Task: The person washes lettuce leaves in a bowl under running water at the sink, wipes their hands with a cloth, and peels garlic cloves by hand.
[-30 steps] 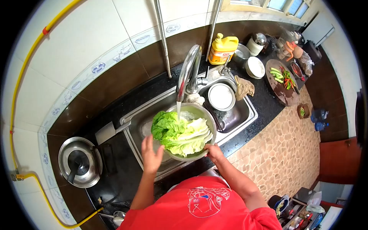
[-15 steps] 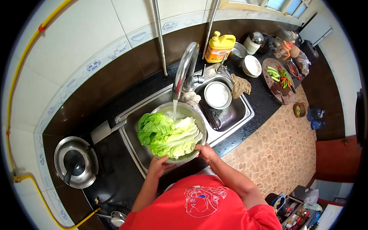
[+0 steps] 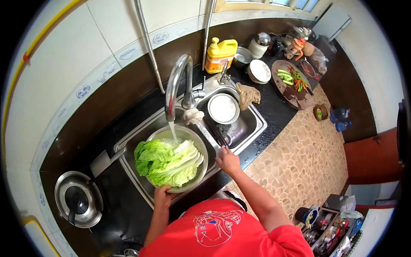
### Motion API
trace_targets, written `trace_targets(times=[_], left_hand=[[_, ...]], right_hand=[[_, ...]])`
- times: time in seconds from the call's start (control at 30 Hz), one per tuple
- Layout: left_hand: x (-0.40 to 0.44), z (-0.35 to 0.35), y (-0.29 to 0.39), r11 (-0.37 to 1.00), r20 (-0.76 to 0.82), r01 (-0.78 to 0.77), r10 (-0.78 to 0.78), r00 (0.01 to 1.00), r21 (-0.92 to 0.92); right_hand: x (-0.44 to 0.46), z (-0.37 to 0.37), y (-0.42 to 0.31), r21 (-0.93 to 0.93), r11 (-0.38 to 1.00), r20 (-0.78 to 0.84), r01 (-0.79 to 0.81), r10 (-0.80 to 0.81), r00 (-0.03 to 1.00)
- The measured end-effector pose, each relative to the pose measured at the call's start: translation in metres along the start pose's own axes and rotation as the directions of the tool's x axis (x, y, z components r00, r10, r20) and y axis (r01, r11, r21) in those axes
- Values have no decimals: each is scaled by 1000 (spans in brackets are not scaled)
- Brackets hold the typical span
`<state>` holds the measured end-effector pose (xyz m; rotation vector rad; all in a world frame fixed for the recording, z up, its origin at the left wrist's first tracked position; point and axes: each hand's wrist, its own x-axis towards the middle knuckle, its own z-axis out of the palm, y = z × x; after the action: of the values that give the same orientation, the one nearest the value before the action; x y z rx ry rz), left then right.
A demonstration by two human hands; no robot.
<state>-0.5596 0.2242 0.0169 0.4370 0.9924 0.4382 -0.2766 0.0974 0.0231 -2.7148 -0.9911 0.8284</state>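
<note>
Lettuce (image 3: 169,162) underside hidden in bowl (image 3: 202,171).

Green lettuce (image 3: 169,162) is lying in a round grey bowl (image 3: 197,174), left in the steel sink (image 3: 250,124); a round brown board (image 3: 295,100) is resting (well right) along the black counter's (image 3: 276,96) front edge.

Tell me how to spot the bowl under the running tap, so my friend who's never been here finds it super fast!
Look for the steel double sink in the black counter. At its left basin, water pours from the curved tap into a wide, round bowl. Big green lettuce leaves set it apart from the smaller, leafless dish in the right basin.
</note>
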Motion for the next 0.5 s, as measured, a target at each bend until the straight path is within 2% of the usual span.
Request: trace_targets(times=[0.03,0.07,0.13,0.17,0.23,0.3,0.37,0.5], left_hand=[[0,-3,1,1000,-9,-6,6,1000,13],[0,-5,1,1000,-1,-4,4,1000,16],[-1,-5,2,1000,-5,-23,23,1000,9],[-1,-4,2,1000,3,-23,23,1000,11],[0,-3,0,999,2,-44,44,999,11],[4,-5,-2,999,20,-41,41,999,-33],[3,-5,-4,999,43,-27,28,999,-35],[-11,5,-1,1000,-23,-20,20,1000,-10]], right_hand=[[1,-4,5,-249,967,122,56,-26,992],[3,7,13,-248,967,116,49,-20,993],[7,33,25,-396,913,-51,101,-132,990],[11,35,28,-396,913,-58,95,-128,990],[15,21,22,-404,908,144,115,-61,988],[19,8,17,-410,906,159,105,-43,986],[23,-5,11,-370,922,276,115,-9,961],[25,-4,9,-362,924,237,124,-38,971]])
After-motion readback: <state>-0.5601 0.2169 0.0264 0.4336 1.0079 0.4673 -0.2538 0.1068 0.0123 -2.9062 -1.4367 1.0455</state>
